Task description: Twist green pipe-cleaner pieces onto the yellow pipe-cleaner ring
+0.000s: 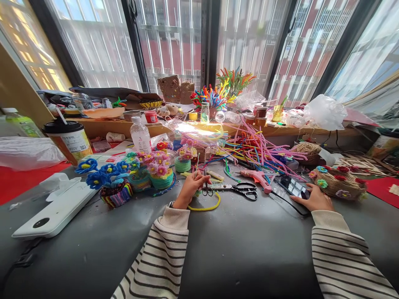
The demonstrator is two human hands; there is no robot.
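Grey worktable (237, 249), wooden sill (102, 124), tall barred windows (171, 41), bright daylight

Counts on the cluttered craft table

Two hands are seen, a left hand (190, 189) and a right hand (313, 199). One pair of scissors (238, 189), one pink glue gun (257, 177), one phone (293, 187) and one yellow loop of craft wire (205, 206) are counted. One clear plastic bottle (140, 135), one lidded drink cup (69, 140) and one white box (56, 209) are found. One woven basket (339, 182) with five small flowers is seen. The loose pink wires (264, 149) are too tangled to be counted.
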